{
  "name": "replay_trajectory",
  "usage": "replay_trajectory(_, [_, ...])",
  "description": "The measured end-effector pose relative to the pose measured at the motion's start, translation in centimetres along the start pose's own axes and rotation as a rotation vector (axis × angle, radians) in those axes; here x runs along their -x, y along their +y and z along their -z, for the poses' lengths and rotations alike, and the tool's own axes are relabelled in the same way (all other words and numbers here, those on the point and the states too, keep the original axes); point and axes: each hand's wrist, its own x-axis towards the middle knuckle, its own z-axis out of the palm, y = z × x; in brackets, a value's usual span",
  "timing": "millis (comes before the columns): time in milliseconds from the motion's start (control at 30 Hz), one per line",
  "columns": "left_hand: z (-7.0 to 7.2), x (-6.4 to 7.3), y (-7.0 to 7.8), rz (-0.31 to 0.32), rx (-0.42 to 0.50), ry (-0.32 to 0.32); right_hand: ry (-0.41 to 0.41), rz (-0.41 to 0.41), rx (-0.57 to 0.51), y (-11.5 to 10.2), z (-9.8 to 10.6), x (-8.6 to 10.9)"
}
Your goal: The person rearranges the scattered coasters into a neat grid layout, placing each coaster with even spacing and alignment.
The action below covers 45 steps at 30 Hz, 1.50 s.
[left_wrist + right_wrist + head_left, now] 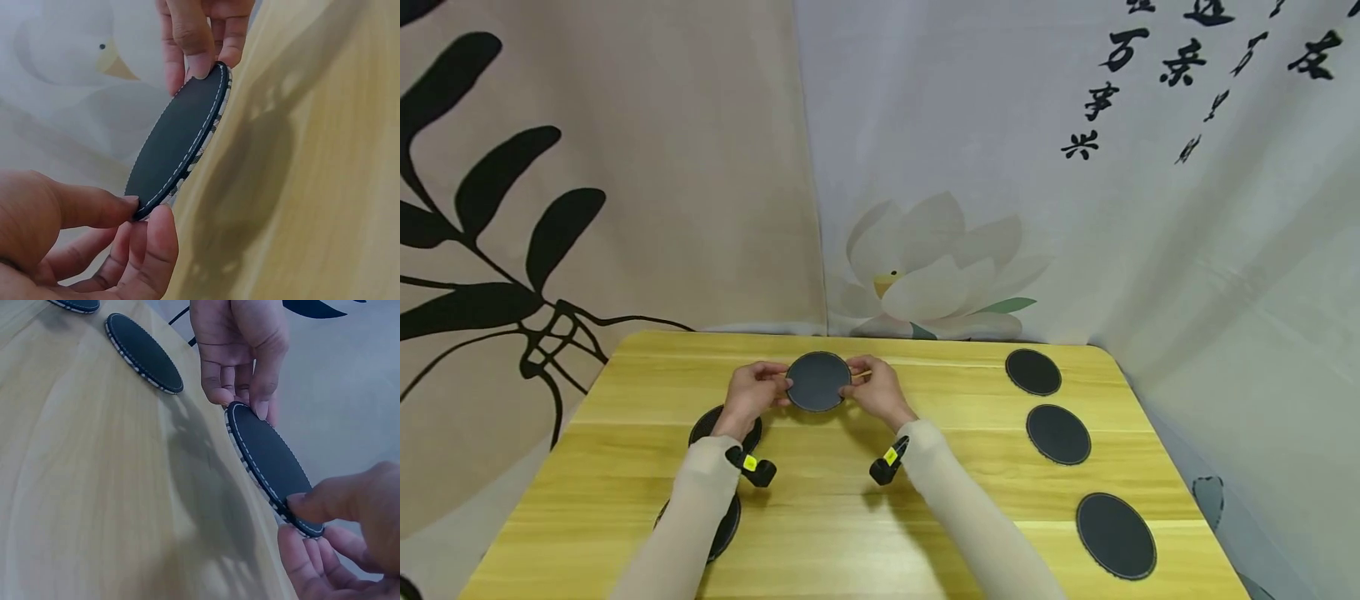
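Two bare hands are holding a round black disc (pixel 818 382) by its opposite edges, above a wooden table (pixel 820 533).
The left hand (pixel 751 396) is pinching one edge between thumb and fingers, and the right hand (pixel 878 390) is pinching the other the same way; the disc is tilting between them near the table's far side, its pale stitching running round the rim and its shadow falling on the wood. Three similar discs (pixel 1058 434) are lying in a row on the right, and two more discs (pixel 724 529) are showing partly from behind the left arm. A printed curtain (pixel 925 150) is hanging behind the table.
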Motion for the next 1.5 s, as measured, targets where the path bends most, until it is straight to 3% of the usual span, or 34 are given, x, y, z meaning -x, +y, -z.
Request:
replay_trajectory(433, [-2.3,0.9,-1.5,0.015,0.014,0.013,-0.016,-0.026,0.018,1.8,1.1,1.5])
replay_trajectory(900, [-3.9,1.8,-2.5,0.009,-0.033,0.033,-0.009,-0.055,0.027,3.3,1.4,2.9])
replay_trajectory(1500, [-6.2,2.6,-2.5,-0.024,-0.113,0.080,0.012,-0.058,0.099,4.0,2.2,3.8])
